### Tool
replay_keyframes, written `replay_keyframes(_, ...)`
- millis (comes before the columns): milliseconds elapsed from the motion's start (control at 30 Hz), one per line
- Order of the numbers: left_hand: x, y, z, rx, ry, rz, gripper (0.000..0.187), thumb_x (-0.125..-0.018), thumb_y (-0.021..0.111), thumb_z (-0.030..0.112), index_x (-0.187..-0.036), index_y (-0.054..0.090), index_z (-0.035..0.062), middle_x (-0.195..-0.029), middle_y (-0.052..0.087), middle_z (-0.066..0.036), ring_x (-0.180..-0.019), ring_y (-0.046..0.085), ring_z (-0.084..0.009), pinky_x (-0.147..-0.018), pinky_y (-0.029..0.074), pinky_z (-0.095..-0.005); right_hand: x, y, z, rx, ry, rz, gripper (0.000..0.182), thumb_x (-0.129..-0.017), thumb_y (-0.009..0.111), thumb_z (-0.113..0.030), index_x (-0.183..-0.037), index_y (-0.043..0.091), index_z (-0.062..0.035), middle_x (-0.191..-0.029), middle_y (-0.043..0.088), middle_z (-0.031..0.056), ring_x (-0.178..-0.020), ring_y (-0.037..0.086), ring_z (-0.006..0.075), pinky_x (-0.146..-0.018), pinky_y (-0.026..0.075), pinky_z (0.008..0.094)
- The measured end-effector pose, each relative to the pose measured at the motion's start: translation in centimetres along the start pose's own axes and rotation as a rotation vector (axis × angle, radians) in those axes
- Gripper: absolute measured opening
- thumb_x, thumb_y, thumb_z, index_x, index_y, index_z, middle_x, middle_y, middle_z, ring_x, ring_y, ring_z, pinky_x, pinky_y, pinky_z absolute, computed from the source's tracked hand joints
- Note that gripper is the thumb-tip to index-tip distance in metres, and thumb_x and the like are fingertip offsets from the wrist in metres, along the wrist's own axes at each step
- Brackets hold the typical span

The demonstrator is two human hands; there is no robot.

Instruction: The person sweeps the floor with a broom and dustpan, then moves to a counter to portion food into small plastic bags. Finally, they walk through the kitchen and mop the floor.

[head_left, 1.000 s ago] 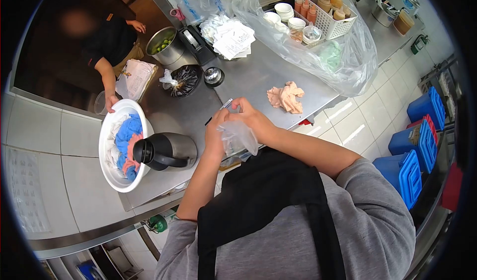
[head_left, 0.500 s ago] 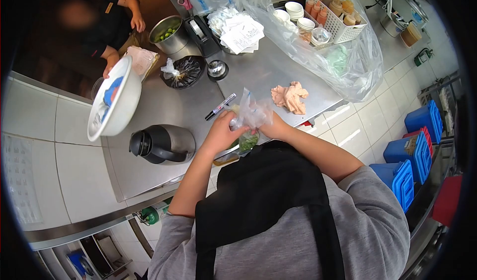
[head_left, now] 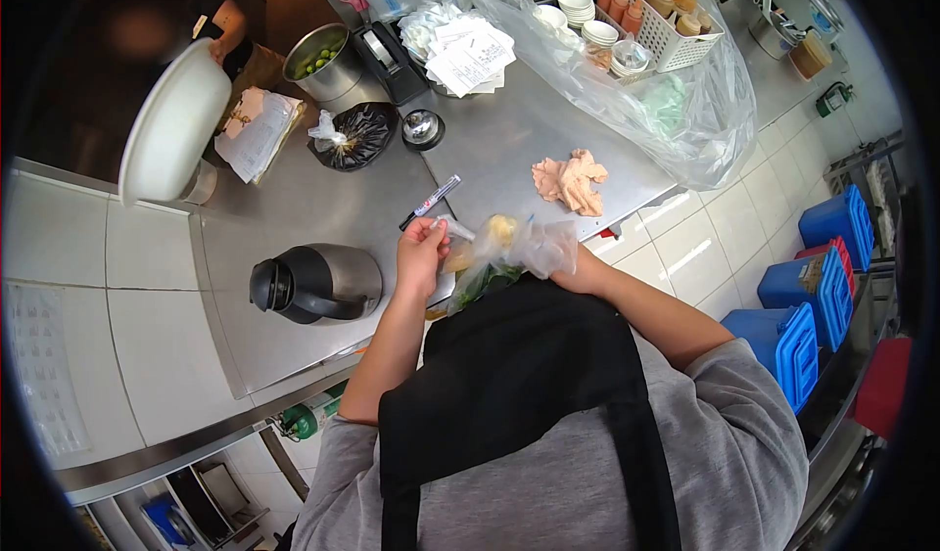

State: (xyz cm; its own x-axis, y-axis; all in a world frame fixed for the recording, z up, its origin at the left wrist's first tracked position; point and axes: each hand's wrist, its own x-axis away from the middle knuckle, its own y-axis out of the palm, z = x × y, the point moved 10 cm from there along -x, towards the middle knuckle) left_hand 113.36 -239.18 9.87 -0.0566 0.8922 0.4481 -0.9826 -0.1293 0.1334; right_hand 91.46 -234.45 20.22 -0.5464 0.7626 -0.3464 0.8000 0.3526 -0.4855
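A clear plastic bag point(head_left: 543, 247) is stretched between my two hands, just over the table's front edge. Inside or behind its film show a pale yellow lump point(head_left: 502, 228) and something dark green and leafy point(head_left: 502, 278). My left hand point(head_left: 422, 257) pinches a corner of the bag between thumb and fingers. On the other side, my right hand point(head_left: 578, 271) is closed on the bag, its fingers partly hidden by the plastic. A black-and-white marker point(head_left: 429, 203) lies just beyond my left hand. Past my right hand is a crumpled peach cloth point(head_left: 572, 181).
A thermal jug point(head_left: 318, 284) stands at left. Behind are a black tied bag point(head_left: 357, 138), a call bell point(head_left: 423, 129), a pot of green fruit point(head_left: 328, 67) and papers point(head_left: 472, 54). At far left a co-worker's hand point(head_left: 217, 50) holds a white basin point(head_left: 176, 120).
My hands have moved apart, spreading the plastic bag sideways; the yellow lump shows more clearly. The co-worker's basin has moved away to the left and tilted, uncovering the papers beside it.
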Motion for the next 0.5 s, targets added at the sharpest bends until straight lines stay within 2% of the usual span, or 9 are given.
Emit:
replay_keyframes(33,0.7,0.9,0.8,-0.003,-0.002,-0.004,0.006,-0.093,0.061,0.013,-0.093,0.057,0.0097,-0.082,0.060,0.002,-0.071,0.055,-0.0054,-0.061,0.046,-0.0206,-1.0,-0.9,-1.9,-0.068,0.043,-0.020,0.023,-0.075,0.058,-0.003,-0.097,0.061,-0.0045,-0.096,0.060,0.0149,-0.088,0.058,0.0361,-0.082,0.048,0.0389)
replay_keyframes(100,2.6,2.8,5.4,-0.131,0.333,-0.023,0.006,-0.096,0.057,0.014,-0.098,0.055,0.0092,-0.089,0.062,0.000,-0.074,0.057,-0.0082,-0.065,0.048,-0.0235,-2.4,-1.6,-3.5,-0.003,-0.023,-0.002,0.024,-0.075,0.058,-0.004,-0.099,0.061,-0.0039,-0.097,0.060,0.0156,-0.090,0.058,0.0360,-0.083,0.048,0.0394)
replay_keyframes(133,3.1,3.6,5.7,-0.134,0.332,-0.027,0.006,-0.096,0.057,0.014,-0.098,0.055,0.0092,-0.089,0.062,0.000,-0.074,0.057,-0.0082,-0.065,0.048,-0.0235,-3.0,-1.6,-4.5,0.063,-0.094,0.011,0.025,-0.075,0.058,-0.004,-0.100,0.061,-0.0034,-0.098,0.060,0.0162,-0.091,0.059,0.0358,-0.084,0.047,0.0399)
replay_keyframes(233,3.5,6.1,5.2,0.075,0.336,-0.178,0.010,-0.099,0.050,0.017,-0.102,0.050,0.0068,-0.086,0.059,-0.002,-0.071,0.056,-0.0082,-0.063,0.047,-0.0243,-3.9,-0.4,-3.0,-0.100,0.026,0.053,0.026,-0.080,0.055,-0.004,-0.105,0.060,-0.0025,-0.103,0.061,0.0164,-0.096,0.059,0.0341,-0.089,0.045,0.0389)
replay_keyframes(267,2.2,5.6,2.4,0.127,0.199,-0.140,0.013,-0.101,0.046,0.018,-0.104,0.048,0.0061,-0.089,0.059,-0.004,-0.071,0.057,-0.0103,-0.064,0.047,-0.0256,-3.9,-0.2,-2.2,-0.191,0.078,0.076,0.026,-0.081,0.053,-0.004,-0.107,0.059,-0.0025,-0.103,0.061,0.0156,-0.097,0.059,0.0326,-0.090,0.045,0.0379)
replay_keyframes(300,1.8,5.4,0.8,0.178,0.060,-0.100,0.015,-0.102,0.043,0.019,-0.106,0.047,0.0055,-0.091,0.060,-0.005,-0.072,0.058,-0.0124,-0.066,0.048,-0.0269,-3.8,0.3,-1.4,-0.344,0.182,0.042,0.030,-0.087,0.050,-0.005,-0.116,0.057,-0.0027,-0.106,0.062,0.0122,-0.098,0.060,0.0262,-0.089,0.045,0.0366)
replay_keyframes(400,2.0,5.3,-1.6,0.273,-0.170,-0.095,0.016,-0.103,0.041,0.022,-0.105,0.046,0.0063,-0.093,0.060,-0.007,-0.074,0.059,-0.0159,-0.068,0.049,-0.0287,-4.4,0.2,-0.4,-0.374,0.290,0.136,0.030,-0.090,0.049,-0.006,-0.119,0.054,0.0001,-0.104,0.063,0.0106,-0.094,0.060,0.0205,-0.086,0.047,0.0351)
replay_keyframes(433,3.2,6.2,-0.7,0.269,-0.169,-0.104,0.016,-0.103,0.041,0.022,-0.105,0.046,0.0063,-0.093,0.060,-0.007,-0.074,0.059,-0.0159,-0.068,0.049,-0.0287,-4.7,0.3,0.2,-0.370,0.289,0.145,0.030,-0.090,0.049,-0.006,-0.119,0.054,0.0001,-0.104,0.063,0.0106,-0.094,0.060,0.0205,-0.086,0.047,0.0351)
replay_keyframes(500,5.8,7.9,4.5,0.382,0.220,-0.213,0.012,-0.100,0.049,0.019,-0.102,0.047,0.0081,-0.092,0.059,-0.007,-0.073,0.059,-0.0173,-0.067,0.048,-0.0299,-3.8,1.4,4.5,-0.694,0.644,0.250,0.027,-0.092,0.049,-0.006,-0.116,0.054,0.0035,-0.103,0.064,0.0118,-0.093,0.060,0.0182,-0.085,0.047,0.0339)
